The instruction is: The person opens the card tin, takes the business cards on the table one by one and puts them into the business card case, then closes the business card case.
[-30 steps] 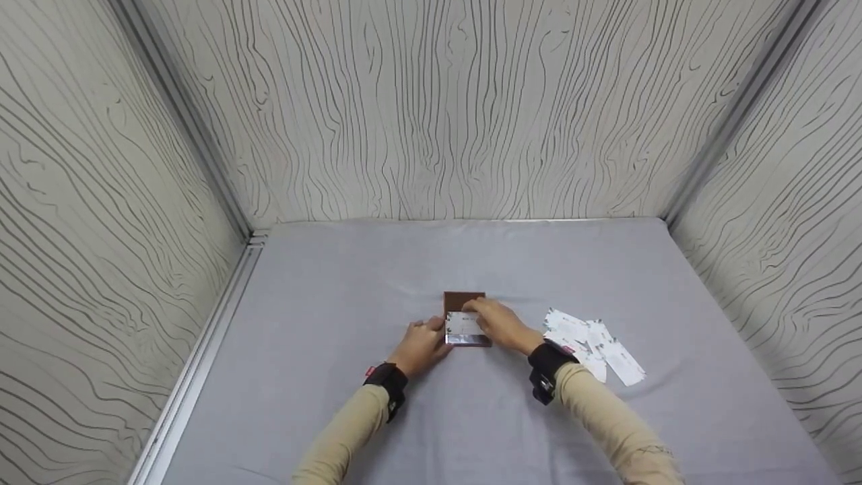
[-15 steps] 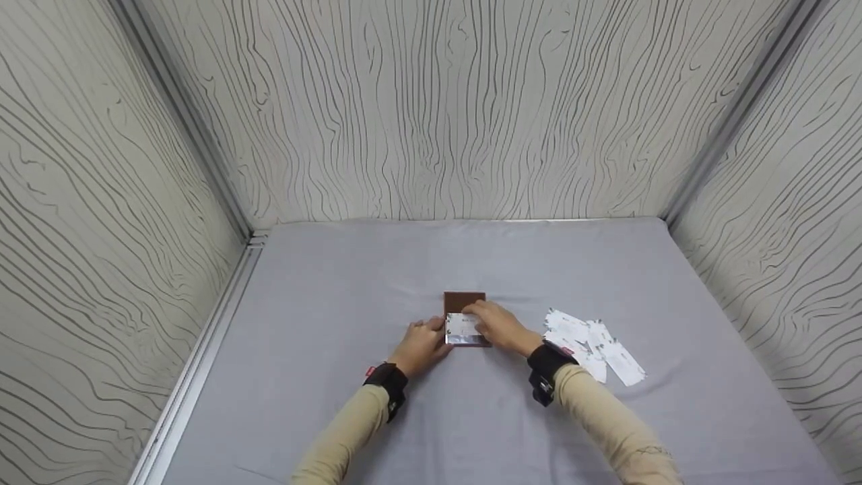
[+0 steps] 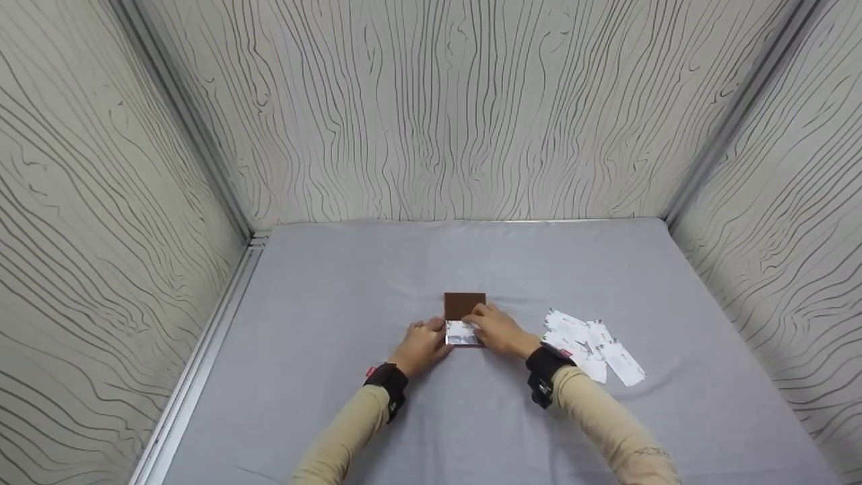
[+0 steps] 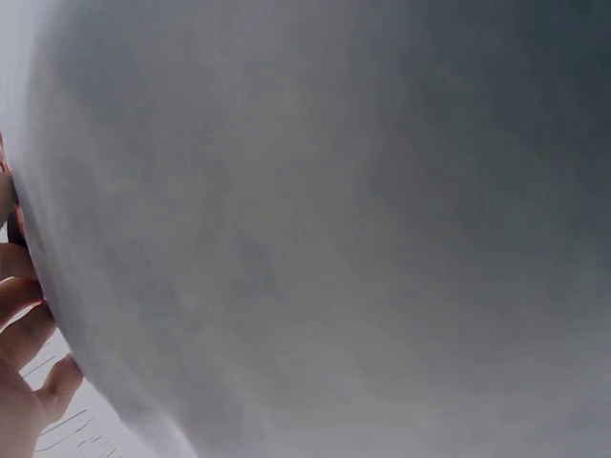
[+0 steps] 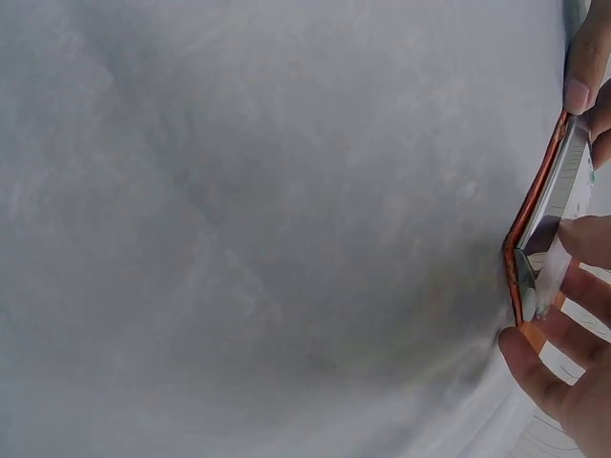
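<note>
A brown card case (image 3: 465,303) lies unfolded on the cloth, its bare brown flap toward the back. My left hand (image 3: 419,345) grips the case's left side, with the thumb at the near corner. A white card (image 3: 459,329) with printed marks lies over the near half, held at its right part by the curled fingers of my right hand (image 3: 500,330). In the right wrist view, the case's reddish-brown edge (image 5: 537,196) shows beside its shiny metal part, and the card (image 5: 554,277) is tilted against it. Only some left fingers (image 4: 29,334) appear in the left wrist view.
Several white cards (image 3: 592,343) lie overlapped right of the case, partly behind the right wrist's black strap (image 3: 549,364). Grey cloth (image 3: 350,283) covers the table. Patterned walls (image 3: 431,108) stand around it, and a metal rail (image 3: 195,364) runs along the left edge.
My right hand has drawn the card slightly toward the near edge of the case, baring more of the brown flap. My left hand has kept its place.
</note>
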{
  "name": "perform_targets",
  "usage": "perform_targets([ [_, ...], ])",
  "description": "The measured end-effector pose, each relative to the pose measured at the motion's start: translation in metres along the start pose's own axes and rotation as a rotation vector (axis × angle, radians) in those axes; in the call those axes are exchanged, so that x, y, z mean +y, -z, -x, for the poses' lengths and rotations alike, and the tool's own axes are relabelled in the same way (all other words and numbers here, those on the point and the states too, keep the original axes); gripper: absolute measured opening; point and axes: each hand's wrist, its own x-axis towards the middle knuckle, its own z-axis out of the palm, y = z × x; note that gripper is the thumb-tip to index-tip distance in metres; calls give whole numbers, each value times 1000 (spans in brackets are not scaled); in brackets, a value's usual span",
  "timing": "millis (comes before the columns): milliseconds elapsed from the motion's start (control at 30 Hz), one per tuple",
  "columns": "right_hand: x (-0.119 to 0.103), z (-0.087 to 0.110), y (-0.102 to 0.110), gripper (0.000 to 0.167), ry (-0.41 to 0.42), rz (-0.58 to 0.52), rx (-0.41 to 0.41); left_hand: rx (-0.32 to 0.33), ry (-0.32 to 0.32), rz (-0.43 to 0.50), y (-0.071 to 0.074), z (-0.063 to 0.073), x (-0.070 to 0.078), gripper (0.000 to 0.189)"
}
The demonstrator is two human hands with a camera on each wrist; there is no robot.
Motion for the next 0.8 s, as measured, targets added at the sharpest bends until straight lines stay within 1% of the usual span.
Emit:
perform_targets([
  [133, 0, 3, 3, 34, 11, 15, -2, -5, -2, -5, 1, -1, 0, 25],
  [267, 5, 7, 4, 38, 7, -6, 11, 7, -5, 13, 1, -1, 1, 27],
  [333, 9, 10, 5, 37, -8, -12, 15, 5, -1, 20, 1, -1, 1, 28],
  [433, 16, 16, 8, 35, -24, -17, 24, -17, 18, 24, 1, -1, 2, 29],
  [533, 24, 24, 12, 32, -27, -4, 36, -34, 31, 34, 1, -1, 2, 30],
  [667, 35, 37, 20, 31, -36, 13, 49, -22, 27, 29, 0, -1, 2, 29],
  [800, 48, 51, 27, 30, -75, 45, 50, -8, 20, 29, 1, -1, 3, 28],
])
